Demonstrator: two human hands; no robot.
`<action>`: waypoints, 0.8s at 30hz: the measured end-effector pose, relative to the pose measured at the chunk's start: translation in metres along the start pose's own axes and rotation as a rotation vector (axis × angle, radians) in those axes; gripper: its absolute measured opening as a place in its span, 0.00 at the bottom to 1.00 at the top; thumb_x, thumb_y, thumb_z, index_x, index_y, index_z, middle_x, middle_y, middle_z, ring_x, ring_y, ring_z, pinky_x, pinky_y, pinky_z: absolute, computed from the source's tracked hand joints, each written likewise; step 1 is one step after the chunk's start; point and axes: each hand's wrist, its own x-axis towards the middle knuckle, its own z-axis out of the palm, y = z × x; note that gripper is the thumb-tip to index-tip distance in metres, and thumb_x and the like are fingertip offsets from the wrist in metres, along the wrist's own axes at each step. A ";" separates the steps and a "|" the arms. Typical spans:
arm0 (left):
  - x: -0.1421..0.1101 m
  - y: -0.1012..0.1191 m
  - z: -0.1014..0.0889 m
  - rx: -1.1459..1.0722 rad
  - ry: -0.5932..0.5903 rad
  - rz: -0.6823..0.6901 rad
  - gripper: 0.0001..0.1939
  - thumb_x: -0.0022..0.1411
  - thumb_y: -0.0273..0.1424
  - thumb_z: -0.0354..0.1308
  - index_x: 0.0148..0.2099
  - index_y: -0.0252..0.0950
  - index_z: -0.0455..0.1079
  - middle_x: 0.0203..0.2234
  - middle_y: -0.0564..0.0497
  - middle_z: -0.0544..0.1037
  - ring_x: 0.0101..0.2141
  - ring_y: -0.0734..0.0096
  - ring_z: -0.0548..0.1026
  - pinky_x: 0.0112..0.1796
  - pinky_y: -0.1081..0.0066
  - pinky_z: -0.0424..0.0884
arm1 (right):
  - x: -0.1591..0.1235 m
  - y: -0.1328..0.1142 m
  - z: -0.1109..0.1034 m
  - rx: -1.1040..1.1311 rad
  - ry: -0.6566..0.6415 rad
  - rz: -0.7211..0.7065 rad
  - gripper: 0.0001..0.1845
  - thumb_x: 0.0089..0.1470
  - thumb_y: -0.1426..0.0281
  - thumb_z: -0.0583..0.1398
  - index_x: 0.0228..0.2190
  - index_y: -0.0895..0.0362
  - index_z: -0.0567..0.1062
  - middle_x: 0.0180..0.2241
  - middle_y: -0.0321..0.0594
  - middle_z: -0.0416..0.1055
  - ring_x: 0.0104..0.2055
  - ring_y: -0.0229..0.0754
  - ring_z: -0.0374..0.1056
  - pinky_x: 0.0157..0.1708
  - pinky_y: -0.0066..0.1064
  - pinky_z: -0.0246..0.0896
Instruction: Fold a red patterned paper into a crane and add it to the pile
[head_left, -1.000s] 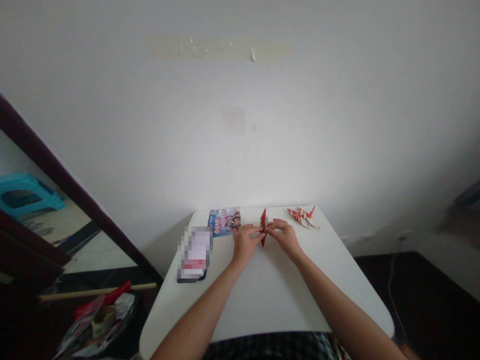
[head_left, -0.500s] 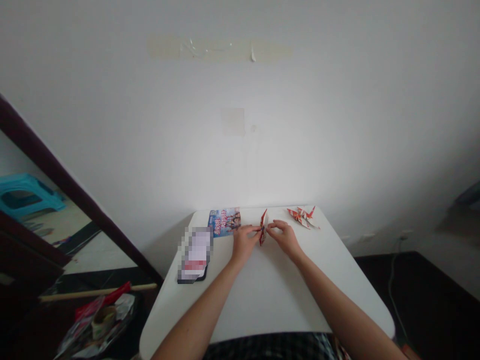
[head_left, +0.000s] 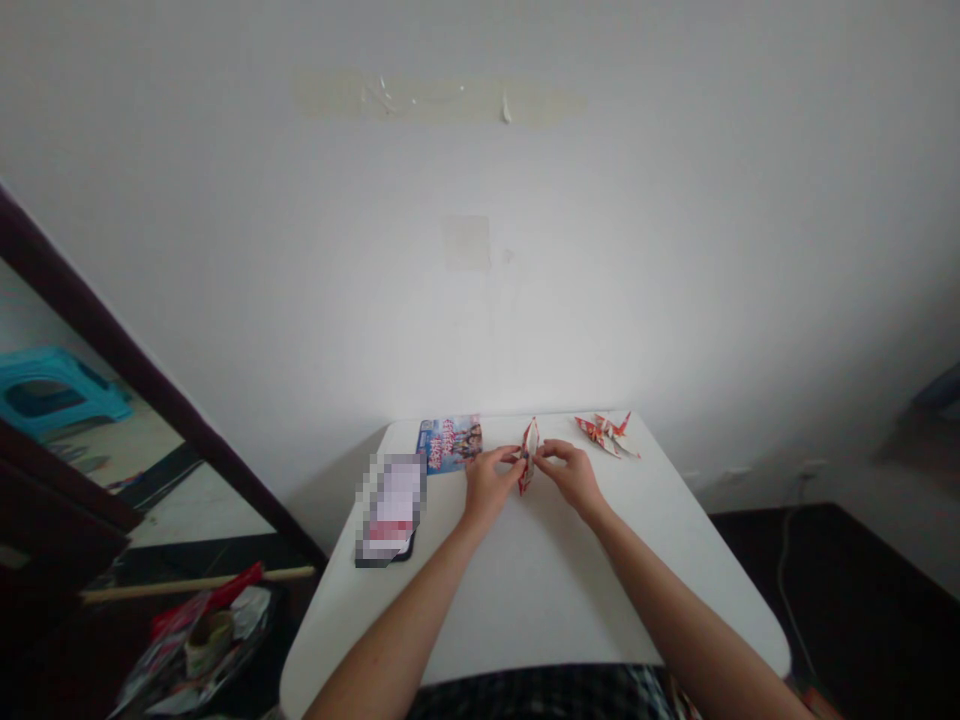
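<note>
The white table [head_left: 547, 590] has rounded near corners, and its far edge lies along the wall [head_left: 600, 300], which bounds forward travel. On the left, the phone [head_left: 390, 505], its screen pixelated, lies near the left edge, and the blue printed leaflet [head_left: 448, 445] lies flat behind it at the far edge; whether the two touch cannot be told. The paper figure [head_left: 598, 434], red and white, occupies the far right corner, just beyond the right hand [head_left: 579, 480]. White tabletop extends between the two forearms toward the near edge, and from the right forearm [head_left: 675, 600] to the right edge. The folded paper [head_left: 530, 437], also red and white, stands on end between the hands, near the far edge and between leaflet and paper figure. The left hand [head_left: 486, 488] pinches its left side with thumb and fingers, the hand's outer part just beside the leaflet. The right hand grips the opposite side between thumb and fingertips. Pale inner faces show between the red-patterned outer layers.
</note>
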 end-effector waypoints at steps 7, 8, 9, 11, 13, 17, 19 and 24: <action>0.002 0.000 -0.002 -0.054 -0.013 0.034 0.08 0.60 0.32 0.64 0.40 0.38 0.82 0.35 0.49 0.87 0.38 0.63 0.83 0.48 0.61 0.76 | 0.000 0.005 0.001 -0.038 0.031 0.004 0.14 0.50 0.55 0.65 0.28 0.52 0.81 0.37 0.43 0.81 0.49 0.53 0.73 0.54 0.45 0.63; 0.002 0.000 -0.002 -0.063 -0.015 0.033 0.07 0.60 0.32 0.64 0.39 0.38 0.82 0.35 0.49 0.87 0.38 0.63 0.83 0.48 0.62 0.76 | -0.001 0.005 0.002 -0.042 0.037 0.002 0.14 0.50 0.55 0.65 0.29 0.52 0.81 0.37 0.43 0.81 0.50 0.53 0.73 0.55 0.45 0.64; 0.002 0.000 -0.002 -0.067 -0.018 0.034 0.07 0.59 0.32 0.64 0.38 0.39 0.82 0.35 0.49 0.87 0.38 0.63 0.83 0.48 0.62 0.76 | -0.001 0.005 0.002 -0.045 0.042 -0.001 0.13 0.50 0.55 0.65 0.29 0.52 0.81 0.37 0.44 0.81 0.51 0.53 0.73 0.55 0.45 0.64; 0.002 0.000 -0.002 -0.057 -0.027 0.028 0.07 0.59 0.32 0.64 0.38 0.39 0.82 0.35 0.49 0.87 0.38 0.63 0.83 0.48 0.61 0.76 | -0.001 0.005 0.002 -0.051 0.051 -0.008 0.13 0.49 0.55 0.65 0.29 0.52 0.82 0.37 0.44 0.81 0.52 0.54 0.73 0.55 0.45 0.64; 0.002 0.000 -0.001 -0.038 -0.036 0.019 0.07 0.60 0.32 0.64 0.37 0.39 0.83 0.35 0.48 0.87 0.40 0.61 0.83 0.49 0.60 0.76 | -0.002 0.005 0.003 -0.057 0.063 -0.010 0.13 0.49 0.55 0.65 0.29 0.52 0.82 0.38 0.44 0.80 0.52 0.54 0.72 0.55 0.45 0.64; 0.003 -0.001 -0.001 -0.027 -0.050 0.021 0.07 0.59 0.32 0.64 0.36 0.39 0.83 0.36 0.48 0.87 0.41 0.61 0.83 0.51 0.59 0.74 | -0.002 0.005 0.004 -0.060 0.068 -0.014 0.13 0.50 0.55 0.66 0.29 0.51 0.82 0.38 0.45 0.80 0.53 0.54 0.72 0.56 0.46 0.63; 0.004 -0.002 -0.001 -0.042 -0.053 0.036 0.06 0.59 0.32 0.64 0.37 0.40 0.83 0.37 0.49 0.87 0.42 0.61 0.83 0.52 0.59 0.74 | -0.003 0.004 0.004 -0.060 0.065 -0.016 0.13 0.51 0.55 0.66 0.29 0.51 0.82 0.38 0.45 0.80 0.53 0.54 0.72 0.56 0.46 0.63; 0.004 -0.002 -0.003 -0.048 -0.041 0.024 0.05 0.59 0.30 0.64 0.35 0.39 0.82 0.35 0.50 0.87 0.41 0.61 0.83 0.51 0.59 0.74 | -0.003 0.004 0.003 -0.062 0.057 -0.016 0.12 0.51 0.56 0.65 0.30 0.51 0.81 0.38 0.43 0.80 0.54 0.53 0.71 0.56 0.45 0.63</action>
